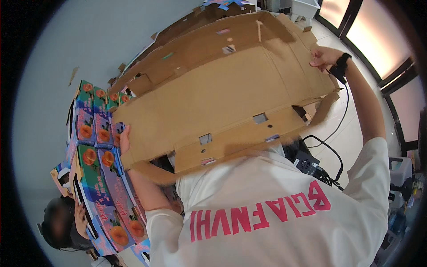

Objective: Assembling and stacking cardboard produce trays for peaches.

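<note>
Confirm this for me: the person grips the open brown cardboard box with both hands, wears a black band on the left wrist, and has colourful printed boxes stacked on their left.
The wrist is wrong: the head view shows the black band on the right wrist. The left hand and right hand do grip the open brown cardboard box, with colourful printed boxes stacked on the person's left.

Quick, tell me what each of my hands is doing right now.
Left hand: holding the left end of the open cardboard box, partly hidden.
Right hand: closed on its right end.
</note>
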The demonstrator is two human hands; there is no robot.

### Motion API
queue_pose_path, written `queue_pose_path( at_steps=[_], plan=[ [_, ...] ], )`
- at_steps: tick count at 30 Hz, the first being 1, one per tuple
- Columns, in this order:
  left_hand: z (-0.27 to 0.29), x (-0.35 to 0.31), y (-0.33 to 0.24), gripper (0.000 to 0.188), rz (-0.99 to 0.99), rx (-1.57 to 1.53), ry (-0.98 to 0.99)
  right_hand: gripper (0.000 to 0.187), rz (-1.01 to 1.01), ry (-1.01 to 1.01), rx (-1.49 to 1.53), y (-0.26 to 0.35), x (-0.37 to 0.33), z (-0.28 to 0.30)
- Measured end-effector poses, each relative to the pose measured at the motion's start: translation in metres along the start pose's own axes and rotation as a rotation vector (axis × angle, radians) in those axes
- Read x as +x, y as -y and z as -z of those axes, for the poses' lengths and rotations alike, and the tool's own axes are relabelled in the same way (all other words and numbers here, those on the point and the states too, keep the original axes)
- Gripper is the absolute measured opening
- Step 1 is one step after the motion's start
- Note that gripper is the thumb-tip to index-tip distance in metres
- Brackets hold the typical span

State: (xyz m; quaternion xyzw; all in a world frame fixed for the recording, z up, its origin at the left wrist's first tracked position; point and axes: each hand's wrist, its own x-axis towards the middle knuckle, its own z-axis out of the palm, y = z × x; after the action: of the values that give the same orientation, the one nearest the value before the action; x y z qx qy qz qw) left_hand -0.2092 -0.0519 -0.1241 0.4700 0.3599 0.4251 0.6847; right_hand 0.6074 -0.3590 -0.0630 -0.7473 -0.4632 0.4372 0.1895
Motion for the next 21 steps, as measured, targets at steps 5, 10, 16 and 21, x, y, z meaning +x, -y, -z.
queue_pose_path(
  at_steps=[5, 10, 16, 21],
  plan=[
    [0.003, 0.006, 0.051, 0.048, 0.023, -0.197, 0.016, 0.032, 0.021, -0.083, 0.100, -0.025, 0.020, -0.059],
    [0.017, 0.019, 0.069, 0.051, 0.005, -0.262, 0.019, 0.032, 0.216, -0.348, 0.824, -0.044, 0.017, -0.104],
    [0.024, 0.041, 0.064, 0.054, -0.025, -0.321, 0.118, 0.039, 0.403, -0.627, 1.131, -0.110, -0.015, -0.110],
    [0.012, 0.037, 0.061, 0.050, -0.027, -0.222, -0.068, 0.045, 0.180, -0.825, 1.434, -0.172, 0.000, -0.132]
  ],
)
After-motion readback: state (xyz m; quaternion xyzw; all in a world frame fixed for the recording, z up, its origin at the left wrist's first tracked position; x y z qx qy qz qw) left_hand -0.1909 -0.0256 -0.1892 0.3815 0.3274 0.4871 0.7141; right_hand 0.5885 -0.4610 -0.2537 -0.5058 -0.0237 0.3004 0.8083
